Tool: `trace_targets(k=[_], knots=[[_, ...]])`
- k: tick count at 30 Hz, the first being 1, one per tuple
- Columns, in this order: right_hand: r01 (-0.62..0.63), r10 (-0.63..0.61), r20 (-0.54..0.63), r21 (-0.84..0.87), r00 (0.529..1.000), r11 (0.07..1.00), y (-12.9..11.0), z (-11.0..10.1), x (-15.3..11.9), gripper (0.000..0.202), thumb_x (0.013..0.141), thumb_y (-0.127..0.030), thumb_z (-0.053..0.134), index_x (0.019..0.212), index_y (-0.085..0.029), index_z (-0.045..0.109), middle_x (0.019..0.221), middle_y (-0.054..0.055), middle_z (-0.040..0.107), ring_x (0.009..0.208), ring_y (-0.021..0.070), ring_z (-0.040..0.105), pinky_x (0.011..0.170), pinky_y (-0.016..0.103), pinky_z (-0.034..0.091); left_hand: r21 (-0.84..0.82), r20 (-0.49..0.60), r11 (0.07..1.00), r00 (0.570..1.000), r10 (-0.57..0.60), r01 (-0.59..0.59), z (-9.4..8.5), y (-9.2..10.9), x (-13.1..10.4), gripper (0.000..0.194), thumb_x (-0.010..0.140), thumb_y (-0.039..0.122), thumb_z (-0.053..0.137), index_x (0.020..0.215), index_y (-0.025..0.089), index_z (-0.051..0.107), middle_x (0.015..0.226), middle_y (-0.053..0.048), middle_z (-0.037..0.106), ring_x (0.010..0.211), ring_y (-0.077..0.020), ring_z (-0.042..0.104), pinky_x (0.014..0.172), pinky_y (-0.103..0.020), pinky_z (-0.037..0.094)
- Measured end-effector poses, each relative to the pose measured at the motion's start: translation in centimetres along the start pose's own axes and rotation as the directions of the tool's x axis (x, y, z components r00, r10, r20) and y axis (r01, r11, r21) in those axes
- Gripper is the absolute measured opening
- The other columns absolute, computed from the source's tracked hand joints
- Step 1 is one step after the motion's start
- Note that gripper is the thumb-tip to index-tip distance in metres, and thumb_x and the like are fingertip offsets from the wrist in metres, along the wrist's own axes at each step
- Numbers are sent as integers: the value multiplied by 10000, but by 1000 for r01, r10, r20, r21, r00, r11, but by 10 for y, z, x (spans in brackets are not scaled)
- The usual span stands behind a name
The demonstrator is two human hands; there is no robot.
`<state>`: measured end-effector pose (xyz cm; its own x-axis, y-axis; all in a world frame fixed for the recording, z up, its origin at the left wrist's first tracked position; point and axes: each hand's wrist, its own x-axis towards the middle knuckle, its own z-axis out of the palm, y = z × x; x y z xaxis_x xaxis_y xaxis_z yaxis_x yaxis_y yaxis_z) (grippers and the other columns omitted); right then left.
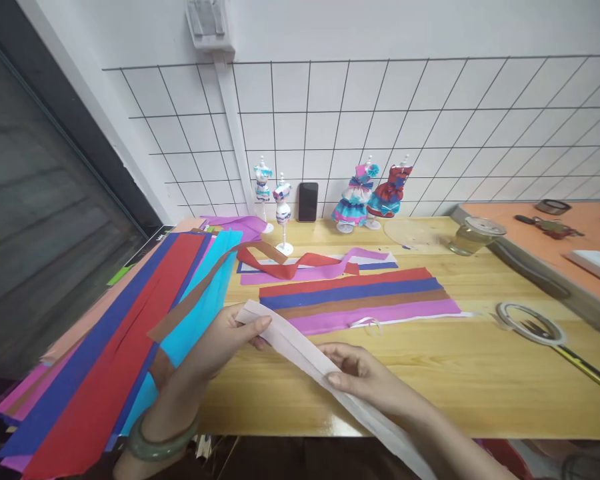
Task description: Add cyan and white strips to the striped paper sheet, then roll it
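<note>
grip of both hands (240,330) (355,380) pinching a long white paper strip (300,350), lengthwise crease, slightly rumpled

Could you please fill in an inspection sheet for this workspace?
Surface: light wooden table, smooth, wood grain visible.
Work things: white paper strip in hand; coloured paper strips laid out; larger coloured pile at left.
Clutter: phone, plastic cup, tape roll, yellow-and-black cutter; four miniature dress forms at the back.
Hands: left pinches the strip's upper end; right holds it further down.
Cables: nothing seen.
Surroundings: wall with grid lines behind; orange-topped surface at right.
</note>
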<state>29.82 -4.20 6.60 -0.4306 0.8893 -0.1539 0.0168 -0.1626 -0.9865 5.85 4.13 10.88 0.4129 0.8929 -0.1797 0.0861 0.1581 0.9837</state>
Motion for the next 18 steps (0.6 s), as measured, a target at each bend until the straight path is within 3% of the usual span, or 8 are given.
trace_targets(k=[2,5,10,14,18], knots=[[-41,41,18,12,999,999,0,5,2,321,713,-430,640,879,-157,615,764,-1,596,708,116,544,653,218,420,10,-19,1000,1000,16,-16,-3,4,-4,165,687,311,673,723,150,678,706,-61,670,648,-167,598,552,-230,481],[-140,140,-16,26,990,990,7,9,-2,326,673,-444,667,681,-138,555,573,-44,513,513,64,460,486,175,345,9,-85,1000,996,-18,19,-12,-2,-10,191,664,321,692,736,145,675,699,-61,661,627,-162,587,520,-219,465],[-318,320,-75,42,944,947,28,-8,-15,380,671,-506,640,690,-156,494,463,-44,520,376,66,439,393,180,334,-20,-105,990,985,-139,138,-19,-27,-23,247,641,376,698,713,143,659,659,-42,628,577,-138,541,489,-214,444],[-298,278,-224,-62,934,953,32,-26,-19,389,703,-530,598,702,-152,511,415,-71,451,340,43,357,371,168,287,-30,-90,971,967,-239,237,-12,-50,-29,307,638,436,673,706,137,652,630,-29,597,528,-121,501,464,-215,412],[-235,206,-236,-100,950,967,27,-29,-17,386,722,-528,581,657,-156,501,492,-59,434,422,50,379,413,177,281,28,-112,973,968,-226,231,-5,-69,-29,342,645,480,640,596,143,602,562,-8,562,451,-106,469,447,-216,360]])
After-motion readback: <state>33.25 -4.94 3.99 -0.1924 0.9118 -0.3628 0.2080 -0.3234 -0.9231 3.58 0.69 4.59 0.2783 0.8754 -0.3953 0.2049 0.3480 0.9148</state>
